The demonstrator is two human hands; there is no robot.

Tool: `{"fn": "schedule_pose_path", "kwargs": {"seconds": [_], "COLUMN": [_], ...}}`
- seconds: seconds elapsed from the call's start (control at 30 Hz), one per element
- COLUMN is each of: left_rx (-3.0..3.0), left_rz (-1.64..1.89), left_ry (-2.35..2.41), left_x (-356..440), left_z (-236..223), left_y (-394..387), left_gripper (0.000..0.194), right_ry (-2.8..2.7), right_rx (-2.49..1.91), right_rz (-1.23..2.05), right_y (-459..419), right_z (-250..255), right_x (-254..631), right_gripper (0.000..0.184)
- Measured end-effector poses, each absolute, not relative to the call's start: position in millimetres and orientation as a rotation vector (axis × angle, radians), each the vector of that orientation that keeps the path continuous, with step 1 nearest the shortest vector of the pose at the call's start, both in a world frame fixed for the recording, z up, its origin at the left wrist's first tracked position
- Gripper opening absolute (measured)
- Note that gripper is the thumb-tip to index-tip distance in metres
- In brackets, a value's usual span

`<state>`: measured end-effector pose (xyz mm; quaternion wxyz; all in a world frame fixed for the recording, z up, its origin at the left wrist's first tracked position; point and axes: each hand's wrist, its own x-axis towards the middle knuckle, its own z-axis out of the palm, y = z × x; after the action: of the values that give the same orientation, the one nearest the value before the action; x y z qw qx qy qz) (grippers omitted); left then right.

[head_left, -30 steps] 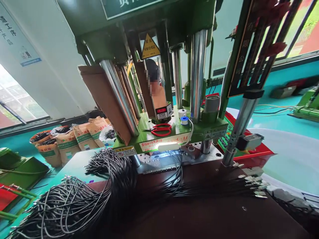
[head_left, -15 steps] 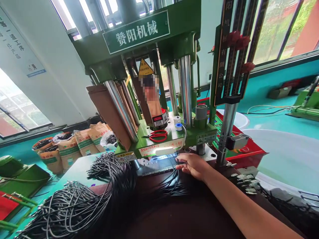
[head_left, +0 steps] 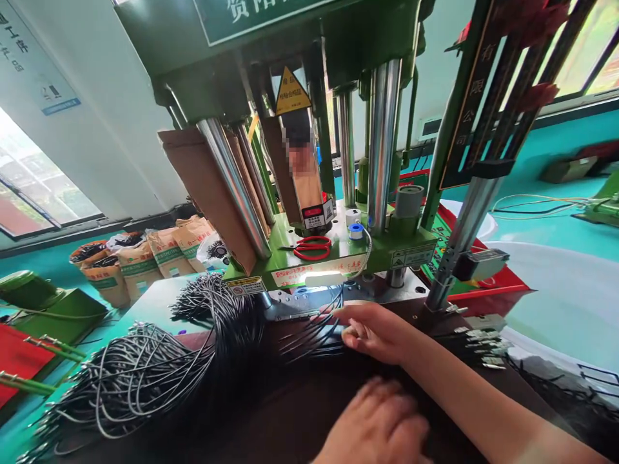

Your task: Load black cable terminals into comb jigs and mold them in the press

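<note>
Spilling in glossy loops across the left of the dark brown surface (head_left: 273, 412), slim black cables (head_left: 140, 380) show pale metallic tips beside a thicker bundle (head_left: 236, 322) of smooth strands. At center, loose strands (head_left: 319, 341) fan out before the straight edge of a metal plate (head_left: 290, 306), under a lit lamp (head_left: 324, 278) on a green press (head_left: 411, 243). Bare surface leaves open room between the bundle and the left hand (head_left: 377, 422), blurred, knuckles up, fingers bent; whether its grip has hold of anything cannot be told. Just beyond, the right hand (head_left: 370, 328) is at the loose strands, forefinger extended, others curled, its grip half closed; a firm hold cannot be made out. Farther right, cable ends (head_left: 486, 348) with blocky, pale connectors lie near a round-sided white tub (head_left: 575, 290).
</note>
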<state>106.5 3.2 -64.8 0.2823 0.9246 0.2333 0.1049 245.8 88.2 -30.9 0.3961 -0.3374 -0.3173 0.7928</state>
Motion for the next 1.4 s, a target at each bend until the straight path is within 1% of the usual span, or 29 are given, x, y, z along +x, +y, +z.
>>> {"fn": "schedule_pose_path", "kwargs": {"seconds": [0.07, 0.13, 0.2, 0.23, 0.27, 0.3, 0.37, 0.4, 0.43, 0.47, 0.5, 0.6, 0.7, 0.77, 0.87, 0.9, 0.93, 1.03, 1.1, 1.27, 1.4], "left_rx": [2.687, 2.755, 2.707, 2.663, 2.62, 2.575, 2.501, 2.472, 2.451, 2.436, 2.428, 2.402, 2.31, 2.235, 2.158, 2.131, 2.105, 2.046, 2.033, 2.044, 2.029], "left_rz": [0.371, 0.303, 0.182, 0.152, 0.136, 0.125, 0.112, 0.109, 0.108, 0.108, 0.115, 0.185, 0.328, 0.383, 0.44, 0.463, 0.486, 0.542, 0.574, 0.618, 0.638], "left_ry": [0.743, 0.985, 1.232, 1.328, 1.393, 1.437, 1.465, 1.459, 1.448, 1.435, 1.425, 1.376, 1.314, 1.31, 1.309, 1.31, 1.313, 1.337, 1.344, 1.359, 1.405], "left_x": [90.5, 65.8, 38.3, 25.6, 14.4, 5.2, -6.7, -9.6, -11.0, -11.1, -10.5, -6.5, -2.8, -1.1, 0.8, 1.4, 2.0, 3.8, 5.3, 8.6, 9.7], "left_z": [-68.0, -67.3, -64.8, -63.1, -61.3, -59.3, -55.2, -53.1, -51.1, -49.3, -47.5, -41.9, -35.8, -32.3, -29.7, -29.5, -29.5, -30.3, -31.3, -33.9, -35.7], "left_y": [19.8, 34.8, 46.4, 50.8, 54.2, 56.8, 60.3, 61.5, 62.7, 63.9, 65.2, 69.1, 71.2, 71.6, 71.8, 71.9, 72.1, 72.4, 72.4, 71.9, 70.8], "left_gripper": [0.048, 0.057, 0.057, 0.055, 0.053, 0.051, 0.047, 0.046, 0.045, 0.044, 0.042, 0.034, 0.022, 0.015, 0.011, 0.011, 0.011, 0.012, 0.014, 0.021, 0.026], "right_ry": [-0.863, -0.925, -0.987, -1.095, -1.277, -1.514, -2.008, -2.19, -2.3, -2.361, -2.39, -2.413, -2.428, -2.405, -2.391, -2.383, -2.369, -2.305, -2.29, -2.269, -2.214], "right_rx": [-0.805, -0.776, -0.774, -0.824, -0.913, -1.026, -1.227, -1.284, -1.316, -1.338, -1.353, -1.335, -1.251, -1.267, -1.296, -1.281, -1.262, -1.221, -1.197, -1.211, -1.236], "right_rz": [2.017, 1.999, 1.966, 1.895, 1.761, 1.556, 1.04, 0.836, 0.742, 0.724, 0.746, 0.803, 0.773, 0.755, 0.822, 0.856, 0.883, 0.891, 0.852, 0.793, 0.794], "right_y": [83.8, 82.5, 82.4, 82.2, 81.8, 81.1, 79.0, 77.8, 76.8, 76.0, 75.5, 74.7, 73.6, 72.7, 72.8, 73.2, 73.7, 75.2, 76.1, 76.7, 76.1], "right_z": [-29.7, -29.1, -29.4, -30.2, -31.5, -33.2, -37.8, -40.2, -42.3, -43.8, -44.4, -40.2, -31.5, -27.9, -28.4, -29.6, -31.0, -35.0, -37.4, -43.6, -47.4], "right_x": [241.8, 239.9, 240.5, 241.8, 243.7, 245.9, 250.7, 252.8, 254.3, 255.5, 256.2, 258.1, 261.9, 264.7, 265.7, 264.7, 263.2, 256.6, 252.5, 245.7, 238.9], "right_gripper": [0.019, 0.02, 0.022, 0.023, 0.024, 0.027, 0.041, 0.05, 0.056, 0.057, 0.053, 0.03, 0.02, 0.022, 0.048, 0.053, 0.052, 0.031, 0.025, 0.02, 0.023]}}
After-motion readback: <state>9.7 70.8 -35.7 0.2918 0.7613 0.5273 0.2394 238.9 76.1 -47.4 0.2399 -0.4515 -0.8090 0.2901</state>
